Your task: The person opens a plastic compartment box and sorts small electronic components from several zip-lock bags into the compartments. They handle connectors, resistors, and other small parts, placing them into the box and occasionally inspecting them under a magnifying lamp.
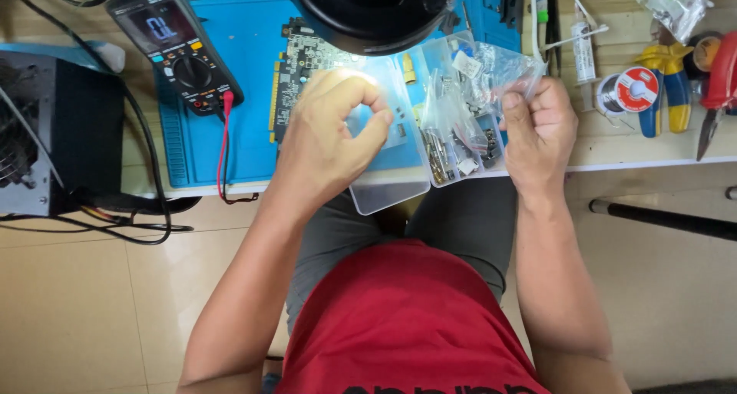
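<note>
At far left, a dark box-like device [46,125] with black cables [138,225] running down toward the tiled floor. Next to it, on the blue work mat [246,41], a black multimeter [175,45] with its screen lit and a red lead [224,145] hanging over the table edge. Further right, a green circuit board [295,75] lying flat on the mat, partly hidden behind the left hand [334,129]. Left hand curled, thumb and forefinger pinched together over the open lid of a clear plastic parts box [418,133]; whether something small is between the fingers, cannot tell. Above, a black ring-shaped lamp or magnifier [368,14] hanging over the box. Parts box at the table edge, in the middle, its compartments filled with small metal screws and bits, its front corner sticking out past the edge. Right hand [537,129] closed, gripping a small clear plastic bag [499,68] just above the right side of the box. Further right on the pale wooden table [652,148], tweezers and thin tools [553,18], a spool of solder wire [633,91], yellow-and-blue handled pliers [668,87] and red-handled cutters [718,95] at the far right edge.
</note>
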